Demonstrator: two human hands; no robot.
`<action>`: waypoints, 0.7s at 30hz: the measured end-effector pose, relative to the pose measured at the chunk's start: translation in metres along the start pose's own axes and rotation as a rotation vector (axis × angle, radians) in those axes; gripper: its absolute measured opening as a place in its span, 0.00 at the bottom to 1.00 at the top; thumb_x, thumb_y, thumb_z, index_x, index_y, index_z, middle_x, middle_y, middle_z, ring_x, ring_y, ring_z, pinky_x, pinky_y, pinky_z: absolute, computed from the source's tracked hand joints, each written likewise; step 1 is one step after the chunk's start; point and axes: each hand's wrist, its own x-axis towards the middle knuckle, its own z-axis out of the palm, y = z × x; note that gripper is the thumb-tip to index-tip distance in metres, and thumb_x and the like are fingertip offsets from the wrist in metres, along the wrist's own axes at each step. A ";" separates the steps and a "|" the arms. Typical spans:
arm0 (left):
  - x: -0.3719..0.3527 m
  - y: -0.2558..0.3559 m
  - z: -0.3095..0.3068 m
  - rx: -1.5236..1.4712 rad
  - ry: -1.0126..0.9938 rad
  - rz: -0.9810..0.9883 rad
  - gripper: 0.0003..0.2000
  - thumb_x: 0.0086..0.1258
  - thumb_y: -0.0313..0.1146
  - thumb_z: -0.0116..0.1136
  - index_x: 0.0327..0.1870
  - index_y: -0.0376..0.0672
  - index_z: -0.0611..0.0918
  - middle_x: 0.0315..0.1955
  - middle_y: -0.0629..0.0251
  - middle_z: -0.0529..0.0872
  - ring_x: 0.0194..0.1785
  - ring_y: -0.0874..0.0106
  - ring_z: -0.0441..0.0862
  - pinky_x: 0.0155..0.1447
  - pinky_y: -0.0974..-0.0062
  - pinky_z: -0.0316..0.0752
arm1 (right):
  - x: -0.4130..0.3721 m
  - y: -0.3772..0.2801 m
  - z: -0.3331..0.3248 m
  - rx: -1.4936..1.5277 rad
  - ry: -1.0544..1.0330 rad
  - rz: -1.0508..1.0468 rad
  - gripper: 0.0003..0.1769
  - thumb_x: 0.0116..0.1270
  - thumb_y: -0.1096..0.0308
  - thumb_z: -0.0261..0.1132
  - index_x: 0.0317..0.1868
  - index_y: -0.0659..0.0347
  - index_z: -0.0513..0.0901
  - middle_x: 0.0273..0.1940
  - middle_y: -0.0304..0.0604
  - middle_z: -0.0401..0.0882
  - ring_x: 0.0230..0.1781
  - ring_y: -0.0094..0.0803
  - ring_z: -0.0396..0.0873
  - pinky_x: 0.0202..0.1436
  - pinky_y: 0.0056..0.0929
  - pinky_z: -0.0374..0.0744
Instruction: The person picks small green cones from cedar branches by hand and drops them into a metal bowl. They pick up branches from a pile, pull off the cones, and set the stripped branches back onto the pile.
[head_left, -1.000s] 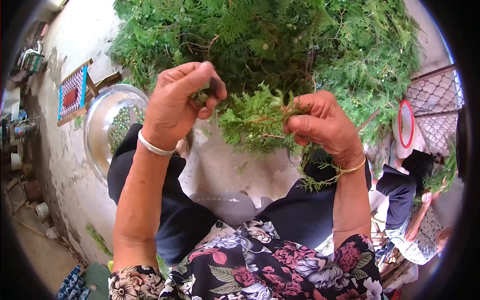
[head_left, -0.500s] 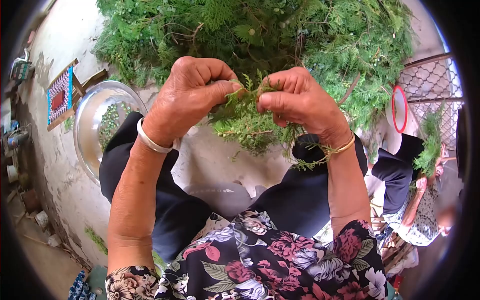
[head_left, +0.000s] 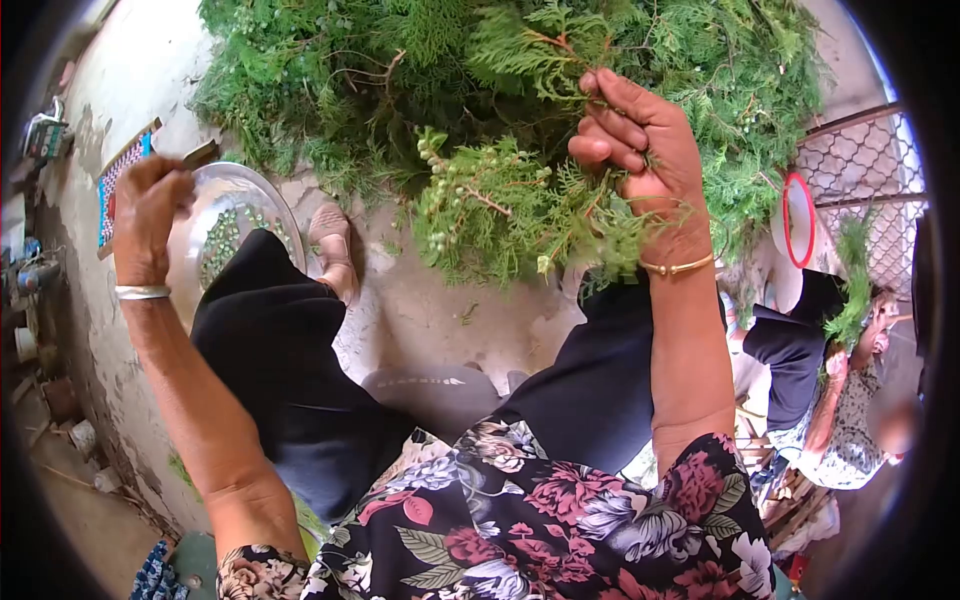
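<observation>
My left hand (head_left: 148, 215) is raised over the left rim of a shiny metal basin (head_left: 283, 190), its fingers curled; whatever they may hold is hidden. Small green berries (head_left: 228, 235) lie inside the basin. On the right, my right hand (head_left: 640, 145) pinches a green conifer sprig (head_left: 545, 45) between thumb and forefinger. A larger sprig with pale green berries (head_left: 480, 195) hangs from the same hand, below its curled fingers.
A big heap of conifer branches (head_left: 330, 80) lies ahead. A patterned stool (head_left: 125, 165) stands beyond the basin. At the right are a red-rimmed round object (head_left: 797, 220), a metal lattice (head_left: 860, 160) and another person (head_left: 850, 420) near some greenery.
My left hand has left the sprig and moved left to the basin. My right hand has risen slightly with the greenery, and the berry-bearing sprig shows more fully.
</observation>
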 end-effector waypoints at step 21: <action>-0.110 0.100 0.194 -0.310 -0.413 0.388 0.06 0.56 0.24 0.62 0.33 0.32 0.80 0.18 0.64 0.79 0.23 0.81 0.76 0.26 0.79 0.69 | 0.009 0.003 -0.003 0.086 0.072 -0.065 0.10 0.70 0.66 0.59 0.37 0.67 0.73 0.15 0.28 0.56 0.13 0.18 0.53 0.27 0.22 0.68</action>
